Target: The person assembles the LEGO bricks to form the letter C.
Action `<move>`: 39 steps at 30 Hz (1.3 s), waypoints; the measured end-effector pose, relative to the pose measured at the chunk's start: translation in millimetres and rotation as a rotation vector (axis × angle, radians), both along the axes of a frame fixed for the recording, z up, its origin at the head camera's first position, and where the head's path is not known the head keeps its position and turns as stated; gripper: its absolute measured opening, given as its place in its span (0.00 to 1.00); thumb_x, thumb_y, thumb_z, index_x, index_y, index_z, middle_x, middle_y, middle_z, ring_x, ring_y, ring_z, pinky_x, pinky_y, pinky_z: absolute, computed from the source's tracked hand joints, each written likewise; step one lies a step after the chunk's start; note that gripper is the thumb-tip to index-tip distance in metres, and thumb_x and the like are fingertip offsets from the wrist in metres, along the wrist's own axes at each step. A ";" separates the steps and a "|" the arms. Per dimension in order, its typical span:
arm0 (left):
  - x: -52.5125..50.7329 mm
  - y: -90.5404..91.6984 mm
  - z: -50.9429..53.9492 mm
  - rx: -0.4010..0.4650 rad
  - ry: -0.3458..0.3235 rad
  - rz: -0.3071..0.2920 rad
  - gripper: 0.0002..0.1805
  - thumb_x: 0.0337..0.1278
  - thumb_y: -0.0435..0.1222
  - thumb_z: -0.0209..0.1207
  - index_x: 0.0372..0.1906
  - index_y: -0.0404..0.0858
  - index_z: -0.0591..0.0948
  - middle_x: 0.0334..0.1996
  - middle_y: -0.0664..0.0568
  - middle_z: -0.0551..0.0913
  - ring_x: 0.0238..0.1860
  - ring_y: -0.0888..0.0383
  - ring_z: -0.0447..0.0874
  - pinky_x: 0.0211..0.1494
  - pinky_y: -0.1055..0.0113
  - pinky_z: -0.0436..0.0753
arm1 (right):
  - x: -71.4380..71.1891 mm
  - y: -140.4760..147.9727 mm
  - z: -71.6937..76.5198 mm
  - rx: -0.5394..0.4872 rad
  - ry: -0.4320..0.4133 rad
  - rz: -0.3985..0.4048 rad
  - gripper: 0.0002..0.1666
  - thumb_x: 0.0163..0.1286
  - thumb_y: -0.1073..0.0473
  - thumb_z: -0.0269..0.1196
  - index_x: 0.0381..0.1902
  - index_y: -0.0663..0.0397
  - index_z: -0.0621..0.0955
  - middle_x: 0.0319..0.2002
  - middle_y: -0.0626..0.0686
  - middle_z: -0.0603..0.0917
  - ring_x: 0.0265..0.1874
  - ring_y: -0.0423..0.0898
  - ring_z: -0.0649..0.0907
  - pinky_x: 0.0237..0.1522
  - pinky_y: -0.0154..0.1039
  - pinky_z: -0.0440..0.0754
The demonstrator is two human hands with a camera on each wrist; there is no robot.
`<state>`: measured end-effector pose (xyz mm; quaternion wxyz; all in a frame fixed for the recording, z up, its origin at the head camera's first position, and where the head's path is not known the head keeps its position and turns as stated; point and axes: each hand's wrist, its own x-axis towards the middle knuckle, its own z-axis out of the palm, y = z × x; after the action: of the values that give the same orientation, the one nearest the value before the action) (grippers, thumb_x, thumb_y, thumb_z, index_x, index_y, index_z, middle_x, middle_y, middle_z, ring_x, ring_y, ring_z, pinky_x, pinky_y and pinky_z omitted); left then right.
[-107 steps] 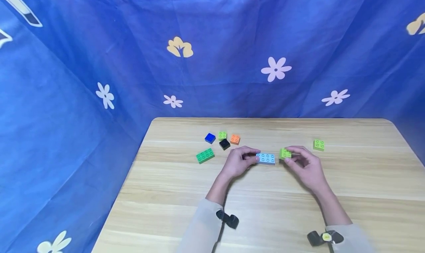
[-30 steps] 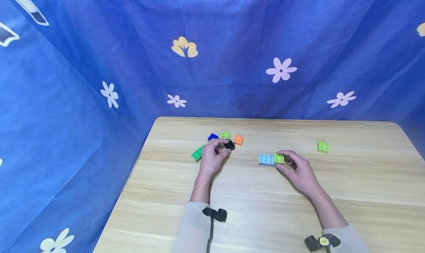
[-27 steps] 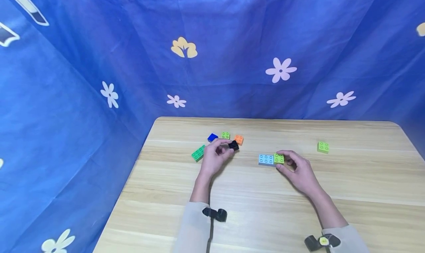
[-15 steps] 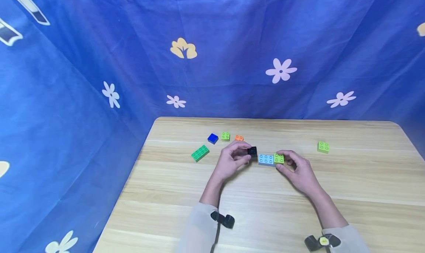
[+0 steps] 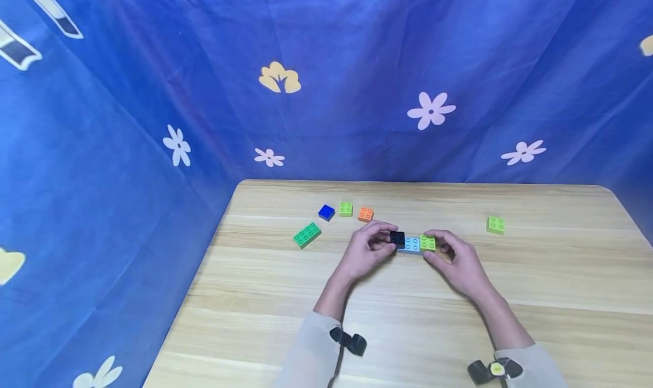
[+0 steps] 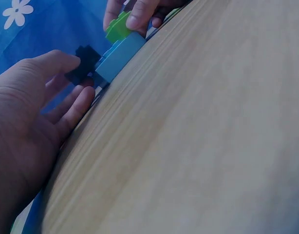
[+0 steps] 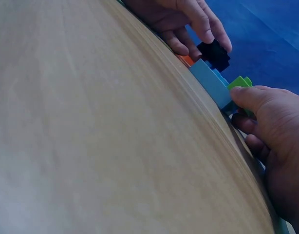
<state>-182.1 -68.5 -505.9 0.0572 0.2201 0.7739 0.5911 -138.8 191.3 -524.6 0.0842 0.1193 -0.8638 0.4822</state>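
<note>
My left hand (image 5: 366, 250) pinches a small black building brick (image 5: 397, 239) between thumb and fingers. In the wrist views the black brick (image 7: 215, 55) is tilted over the left end of a light blue brick (image 7: 210, 84); whether their studs touch I cannot tell. The light blue brick (image 5: 412, 244) lies on the table, longer than the others. A lime green brick (image 5: 427, 242) sits on its right end. My right hand (image 5: 461, 263) grips that lime brick with thumb and fingers at its right side. Part of the lime brick is hidden by the fingers.
Left of the hands lie a green long brick (image 5: 307, 235), a dark blue brick (image 5: 326, 212), another lime brick (image 5: 346, 209) and an orange brick (image 5: 365, 214). One more lime brick (image 5: 495, 225) lies to the right. A blue curtain (image 5: 347, 122) hangs behind the wooden table (image 5: 408, 331).
My left hand let go of the light blue brick, took the black brick from the left group and carried it right, over that brick's left end. My right hand put its lime brick on the right end.
</note>
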 end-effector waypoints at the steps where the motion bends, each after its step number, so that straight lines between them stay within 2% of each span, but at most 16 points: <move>1: 0.2 -0.1 0.4 -0.007 0.001 -0.001 0.20 0.63 0.25 0.70 0.59 0.39 0.86 0.56 0.49 0.84 0.50 0.54 0.87 0.47 0.65 0.90 | 0.0 0.0 0.0 0.000 0.001 0.001 0.26 0.67 0.63 0.76 0.62 0.47 0.83 0.45 0.47 0.88 0.39 0.43 0.82 0.43 0.28 0.80; 9: -0.4 1.2 -2.6 -0.026 0.009 0.006 0.20 0.62 0.24 0.70 0.58 0.40 0.88 0.56 0.51 0.84 0.48 0.56 0.86 0.48 0.67 0.89 | -0.1 0.1 -0.7 -0.005 0.010 0.003 0.27 0.66 0.64 0.76 0.62 0.48 0.83 0.46 0.48 0.89 0.39 0.42 0.82 0.44 0.28 0.81; 16: 0.2 6.2 -3.2 -0.055 0.061 0.016 0.20 0.60 0.23 0.68 0.56 0.38 0.89 0.53 0.49 0.82 0.43 0.62 0.83 0.44 0.69 0.90 | -0.6 0.4 -2.9 -0.001 0.008 0.001 0.27 0.66 0.64 0.76 0.62 0.48 0.83 0.45 0.48 0.89 0.39 0.43 0.82 0.44 0.28 0.81; 20: 0.2 8.1 -2.1 -0.068 0.078 0.022 0.21 0.57 0.22 0.67 0.54 0.39 0.89 0.52 0.49 0.82 0.42 0.60 0.83 0.43 0.70 0.89 | -1.1 -0.3 -3.4 -0.004 0.008 0.001 0.27 0.67 0.63 0.76 0.63 0.47 0.83 0.45 0.47 0.89 0.39 0.42 0.82 0.44 0.29 0.81; 25: -0.5 8.5 -2.4 -0.067 0.059 0.039 0.22 0.54 0.20 0.66 0.53 0.40 0.90 0.52 0.50 0.83 0.42 0.56 0.83 0.42 0.71 0.88 | -1.3 -1.9 -2.8 -0.007 0.010 0.004 0.27 0.67 0.63 0.76 0.63 0.47 0.83 0.45 0.47 0.89 0.39 0.43 0.82 0.44 0.29 0.81; 33: -0.6 7.8 -0.3 -0.052 0.037 0.057 0.21 0.50 0.20 0.67 0.51 0.36 0.90 0.50 0.48 0.83 0.39 0.60 0.82 0.44 0.71 0.88 | -1.9 -1.3 -2.8 -0.001 0.003 0.002 0.26 0.68 0.62 0.75 0.63 0.47 0.83 0.46 0.48 0.89 0.39 0.43 0.81 0.44 0.30 0.80; 39: -1.7 9.0 -0.9 -0.056 0.028 0.059 0.21 0.50 0.20 0.67 0.51 0.36 0.90 0.50 0.48 0.83 0.39 0.58 0.83 0.44 0.71 0.87 | -1.9 -0.1 -3.0 0.000 -0.001 0.001 0.26 0.68 0.62 0.75 0.63 0.47 0.83 0.46 0.49 0.89 0.40 0.43 0.82 0.44 0.29 0.80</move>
<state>-183.8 -59.5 -506.8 0.0348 0.2037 0.7969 0.5676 -140.7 191.2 -527.6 0.0836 0.1194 -0.8637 0.4825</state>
